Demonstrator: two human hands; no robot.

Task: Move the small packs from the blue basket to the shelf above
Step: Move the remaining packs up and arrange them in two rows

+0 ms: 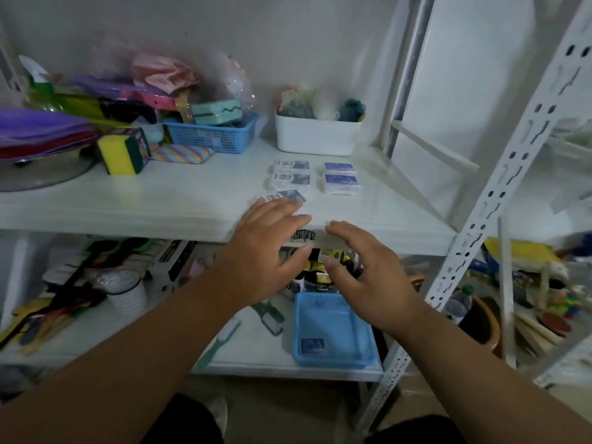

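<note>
Right, left hand (266, 238) is flat and spread, fingers apart, nothing clamped, fingertips (288, 205) resting at the near edge of the front pack (283, 197) on the upper shelf (160, 203). Looks like the set-down step: I'd nudge that pack back so it squares up with its column and doesn't overhang the shelf lip, then lift the palm straight off so it doesn't drag. Count on the shelf, left to right: three packs in the left column, front one plus two behind (291, 180) (292, 166); two in the right column (341, 184) (339, 168). Five up. Right hand (362, 277) hovers open in front of the shelf edge, fingers apart and slightly curled, empty, above the blue basket (333, 328) on the lower shelf. One pack (312, 346) left in the basket, lying flat in the near-left corner. Next reach probably goes right hand down into that corner; pinch by the long sides, it's flat against the floor of the basket. A second blue basket (211, 136) sits further back on the upper shelf, not ours.
</note>
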